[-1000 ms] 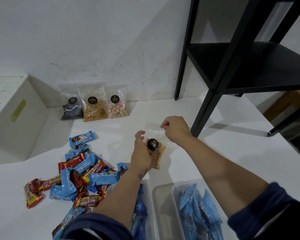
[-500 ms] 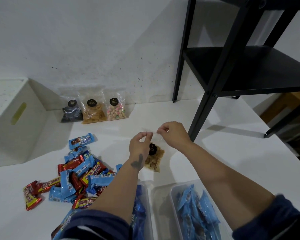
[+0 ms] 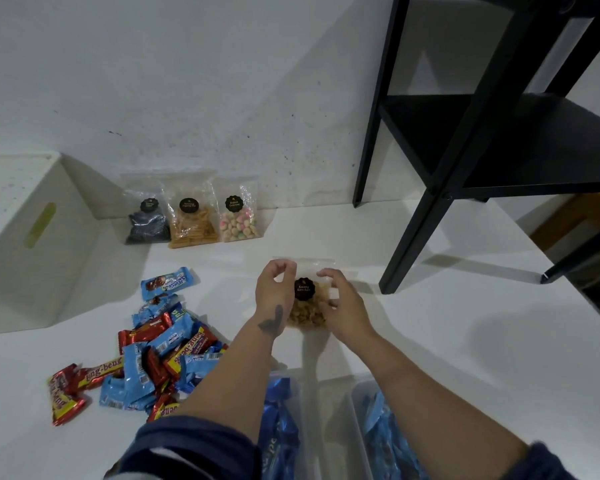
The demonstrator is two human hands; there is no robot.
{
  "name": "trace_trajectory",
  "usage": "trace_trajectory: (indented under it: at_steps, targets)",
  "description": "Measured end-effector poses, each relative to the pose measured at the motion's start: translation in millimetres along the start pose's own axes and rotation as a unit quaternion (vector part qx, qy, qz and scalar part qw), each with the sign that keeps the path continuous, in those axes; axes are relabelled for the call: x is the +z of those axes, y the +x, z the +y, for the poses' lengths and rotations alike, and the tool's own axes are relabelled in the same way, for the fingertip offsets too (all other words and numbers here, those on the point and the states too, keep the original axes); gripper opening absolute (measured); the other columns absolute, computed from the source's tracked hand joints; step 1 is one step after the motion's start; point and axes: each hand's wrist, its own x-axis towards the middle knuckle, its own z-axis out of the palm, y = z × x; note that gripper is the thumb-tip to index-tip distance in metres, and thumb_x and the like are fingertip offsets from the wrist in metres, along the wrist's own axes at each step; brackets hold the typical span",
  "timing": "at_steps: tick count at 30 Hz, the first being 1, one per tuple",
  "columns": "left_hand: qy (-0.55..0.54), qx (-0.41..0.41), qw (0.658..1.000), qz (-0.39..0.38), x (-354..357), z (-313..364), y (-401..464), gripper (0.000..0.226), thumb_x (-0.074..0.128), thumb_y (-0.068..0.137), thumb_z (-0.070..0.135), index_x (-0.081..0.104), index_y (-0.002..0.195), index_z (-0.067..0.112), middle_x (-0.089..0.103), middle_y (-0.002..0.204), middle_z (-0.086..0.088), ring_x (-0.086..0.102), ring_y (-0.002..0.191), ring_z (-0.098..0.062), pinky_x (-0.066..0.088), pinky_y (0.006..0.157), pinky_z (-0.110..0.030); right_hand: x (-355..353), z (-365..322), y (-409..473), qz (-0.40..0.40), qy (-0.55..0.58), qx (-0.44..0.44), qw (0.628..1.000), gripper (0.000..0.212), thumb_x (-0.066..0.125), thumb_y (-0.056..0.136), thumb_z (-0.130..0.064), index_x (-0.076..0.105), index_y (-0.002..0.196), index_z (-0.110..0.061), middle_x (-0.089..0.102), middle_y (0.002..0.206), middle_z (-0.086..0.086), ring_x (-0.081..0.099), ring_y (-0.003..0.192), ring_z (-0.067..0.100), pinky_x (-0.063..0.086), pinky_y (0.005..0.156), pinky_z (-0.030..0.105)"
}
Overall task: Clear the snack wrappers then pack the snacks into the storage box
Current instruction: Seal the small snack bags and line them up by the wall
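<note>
A clear bag of tan snacks (image 3: 308, 311) with a round black label stands on the white table, held between both hands. My left hand (image 3: 274, 291) pinches its upper left corner. My right hand (image 3: 340, 304) grips its right side. A heap of blue and red candy bar wrappers (image 3: 153, 355) lies to the left of my left arm. Two clear storage boxes sit at the bottom edge: the left one (image 3: 293, 403) and the right one (image 3: 359, 407), both with blue packets inside.
Three more clear snack bags (image 3: 191, 216) lean against the back wall. A white box with a handle slot (image 3: 32, 237) stands at the left. A black shelf frame (image 3: 413, 230) stands at the right, one leg close to my right hand.
Both hands pinched the bag's top half a second ago. My right hand has since slid down to the bag's right side, and the bag now stands more upright.
</note>
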Motion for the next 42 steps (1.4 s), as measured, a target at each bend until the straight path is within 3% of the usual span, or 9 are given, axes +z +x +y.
trace_trajectory:
  at_steps: [3,8,12,15,22,33,35,39,42]
  targets:
    - [0.070,0.058,0.995,-0.039,-5,-7,5,0.017,0.054,0.095,0.028,0.047,0.109,0.023,0.048,0.117,0.009,0.050,0.114,-0.015,0.043,0.096,-0.032,7,1,14,0.005,-0.031,0.043,0.999,0.073,0.041,0.086,0.011,0.045,0.130,-0.047,0.050,0.110,-0.004,0.055,0.094,0.018,0.052,0.090,0.035]
    - [0.257,0.093,0.960,-0.067,-38,-26,28,0.043,0.043,0.098,0.037,0.026,0.134,0.021,0.043,0.137,-0.003,0.049,0.117,-0.022,0.043,0.098,-0.041,5,-8,61,-0.004,-0.048,0.034,0.998,0.083,0.046,0.084,0.011,0.038,0.136,-0.053,0.051,0.106,-0.004,0.048,0.069,0.007,0.055,0.071,0.034]
    - [0.585,0.048,0.789,-0.183,-67,-42,59,0.096,0.040,0.086,0.068,-0.008,0.152,0.017,-0.014,0.161,-0.002,-0.012,0.148,-0.026,0.005,0.115,-0.059,6,-35,115,0.001,-0.052,0.030,0.998,0.079,0.046,0.089,0.008,0.036,0.136,-0.054,0.048,0.106,-0.007,0.048,0.069,0.006,0.054,0.073,0.031]
    - [0.633,0.031,0.732,-0.250,-71,-51,67,0.112,0.037,0.077,0.080,-0.028,0.146,0.021,-0.041,0.149,0.000,-0.036,0.139,-0.028,-0.012,0.113,-0.063,15,-55,159,0.012,-0.070,0.001,0.998,0.074,0.043,0.091,0.005,0.036,0.138,-0.052,0.048,0.108,-0.005,0.050,0.085,0.013,0.053,0.086,0.039]
    - [0.622,0.051,0.739,-0.253,-71,-63,73,0.110,0.035,0.078,0.079,-0.031,0.144,0.021,-0.045,0.147,-0.002,-0.040,0.135,-0.031,-0.016,0.110,-0.063,41,-58,216,0.000,-0.081,0.009,0.997,0.071,0.042,0.092,0.005,0.033,0.144,-0.042,0.043,0.113,-0.003,0.051,0.103,0.017,0.049,0.077,0.025]
    - [0.620,0.041,0.734,-0.273,-73,-56,72,0.107,0.036,0.080,0.077,-0.034,0.142,0.025,-0.048,0.143,0.002,-0.043,0.133,-0.030,-0.016,0.109,-0.062,28,-66,137,-0.019,-0.234,0.045,0.971,0.057,0.052,0.094,-0.014,0.035,0.145,-0.032,0.040,0.143,0.008,0.046,0.128,0.027,0.040,0.101,0.030]
    - [0.612,0.055,0.743,-0.265,-79,-51,71,0.100,0.040,0.085,0.069,-0.025,0.147,0.024,-0.039,0.150,0.002,-0.035,0.139,-0.030,-0.010,0.112,-0.060,24,-69,105,-0.049,-0.247,0.059,0.966,0.053,0.055,0.094,-0.021,0.039,0.143,-0.031,0.041,0.144,0.007,0.045,0.130,0.025,0.039,0.104,0.031]
    - [0.539,0.082,0.803,-0.243,-90,-28,58,0.061,0.045,0.093,0.050,0.031,0.145,0.022,0.023,0.155,-0.001,0.014,0.146,-0.027,0.016,0.116,-0.053,17,-87,51,-0.085,-0.256,0.042,0.962,0.047,0.048,0.097,-0.039,0.044,0.142,-0.026,0.041,0.149,0.004,0.041,0.135,0.023,0.032,0.112,0.032]
    - [0.509,0.093,0.820,-0.246,-111,2,28,0.054,0.046,0.094,0.047,0.037,0.142,0.025,0.035,0.150,-0.003,0.030,0.140,-0.025,0.022,0.116,-0.047,12,-112,9,-0.098,-0.280,0.042,0.954,0.048,0.039,0.099,-0.046,0.043,0.142,-0.025,0.038,0.152,-0.001,0.034,0.140,0.020,0.026,0.115,0.030]
